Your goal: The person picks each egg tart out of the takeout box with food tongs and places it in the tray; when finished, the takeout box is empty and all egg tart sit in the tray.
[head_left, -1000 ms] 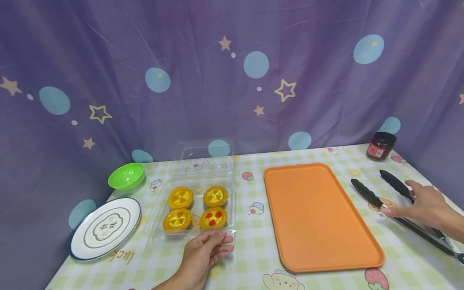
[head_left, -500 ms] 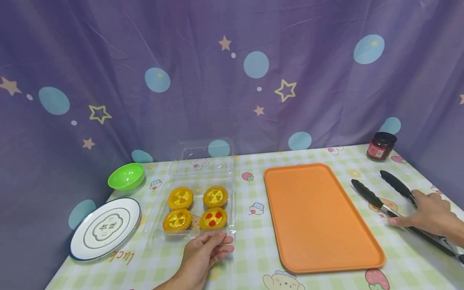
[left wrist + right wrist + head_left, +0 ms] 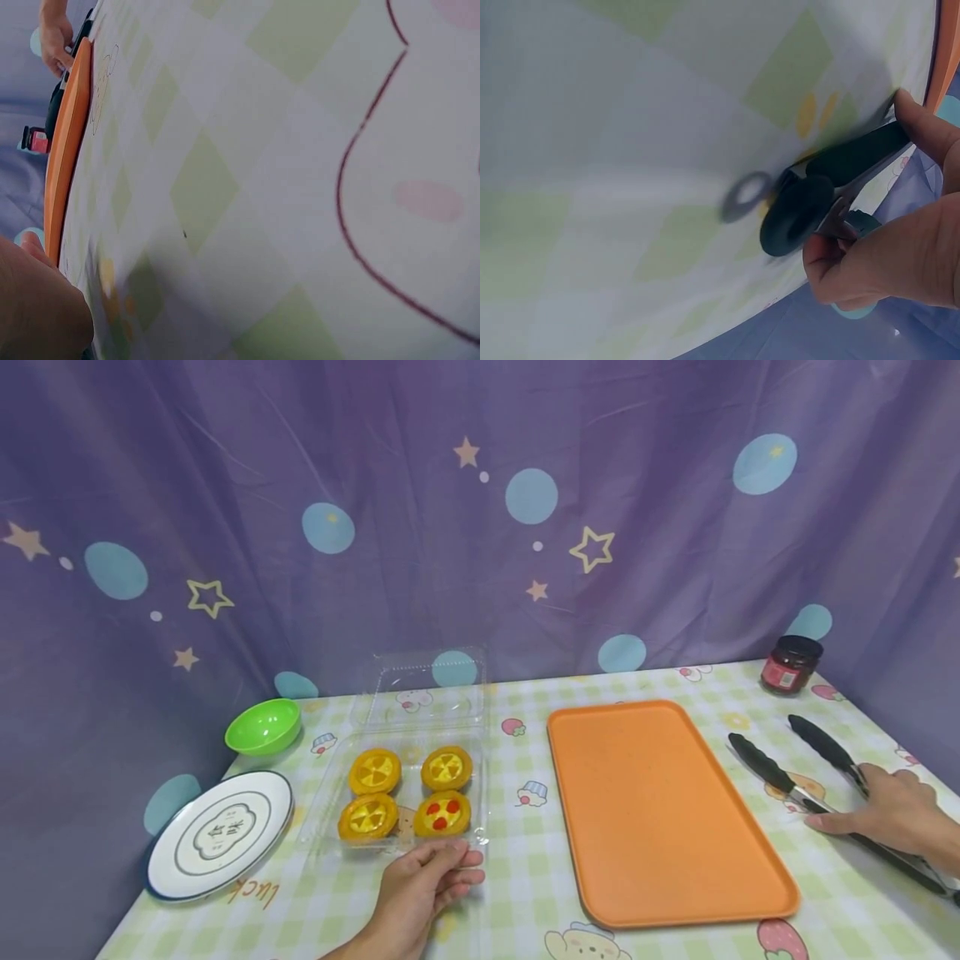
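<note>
A hinged clear plastic box [image 3: 411, 783] lies with its lid raised at the back, holding several egg tarts [image 3: 375, 771]; one tart [image 3: 442, 814] has red spots on top. My left hand [image 3: 420, 893] pinches the box's front rim near its right corner, thumb over the index finger. On the right, black-and-metal kitchen tongs [image 3: 761, 764] lie spread, tips pointing away from me. Around their arms goes my right hand [image 3: 892, 814], thumb on the near side and fingers on the far side. The right wrist view shows the tongs' black hinge end [image 3: 799, 214] beside the hand.
An orange tray [image 3: 660, 810] lies between the box and the tongs. A white plate [image 3: 176, 852] and a green bowl [image 3: 262, 727] are at the left. A dark-lidded jar [image 3: 791, 664] stands at the back right, before a purple curtain [image 3: 480, 527].
My right hand has come down onto the tongs and closed its fingers and thumb around the two arms. My left hand stays at the box rim.
</note>
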`<state>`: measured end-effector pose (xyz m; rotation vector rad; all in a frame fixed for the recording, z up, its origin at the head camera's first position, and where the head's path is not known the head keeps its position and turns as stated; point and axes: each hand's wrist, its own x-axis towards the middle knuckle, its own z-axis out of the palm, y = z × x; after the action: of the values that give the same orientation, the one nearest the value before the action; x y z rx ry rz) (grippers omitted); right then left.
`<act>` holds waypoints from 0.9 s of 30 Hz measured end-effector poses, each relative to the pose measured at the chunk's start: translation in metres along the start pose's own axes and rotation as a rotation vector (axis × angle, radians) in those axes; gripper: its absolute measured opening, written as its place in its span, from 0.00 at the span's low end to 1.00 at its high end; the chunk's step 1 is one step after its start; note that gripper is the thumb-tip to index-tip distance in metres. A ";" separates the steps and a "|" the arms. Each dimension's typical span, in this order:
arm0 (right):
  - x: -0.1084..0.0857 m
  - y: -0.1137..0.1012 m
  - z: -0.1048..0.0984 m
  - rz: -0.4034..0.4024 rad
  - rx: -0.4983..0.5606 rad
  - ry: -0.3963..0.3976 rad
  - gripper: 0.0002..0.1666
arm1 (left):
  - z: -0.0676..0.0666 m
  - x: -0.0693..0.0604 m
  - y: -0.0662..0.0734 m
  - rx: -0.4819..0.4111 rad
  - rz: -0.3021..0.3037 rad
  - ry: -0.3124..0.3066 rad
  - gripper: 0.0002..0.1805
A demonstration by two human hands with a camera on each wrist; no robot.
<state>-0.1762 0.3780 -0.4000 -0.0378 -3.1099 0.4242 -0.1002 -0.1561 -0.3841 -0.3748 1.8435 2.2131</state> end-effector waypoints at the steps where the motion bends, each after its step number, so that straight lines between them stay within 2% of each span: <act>1: 0.000 0.001 0.001 -0.002 0.003 0.001 0.63 | 0.000 0.000 0.000 0.000 -0.001 0.000 0.14; 8: -0.002 0.000 -0.001 0.004 0.040 0.019 0.61 | -0.001 -0.001 -0.001 -0.002 -0.006 -0.003 0.14; 15: -0.003 -0.010 -0.011 0.006 0.033 0.111 0.63 | 0.000 -0.002 0.000 -0.002 0.004 0.000 0.14; 20: -0.002 -0.020 -0.022 0.023 0.065 0.090 0.65 | 0.001 -0.002 0.002 -0.007 -0.004 0.008 0.15; 27: 0.000 -0.039 -0.032 0.002 0.123 0.081 0.67 | -0.001 -0.002 0.002 0.001 0.009 0.006 0.17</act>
<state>-0.1773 0.3488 -0.3592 -0.0569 -2.9979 0.5980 -0.0989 -0.1576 -0.3817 -0.3747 1.8522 2.2194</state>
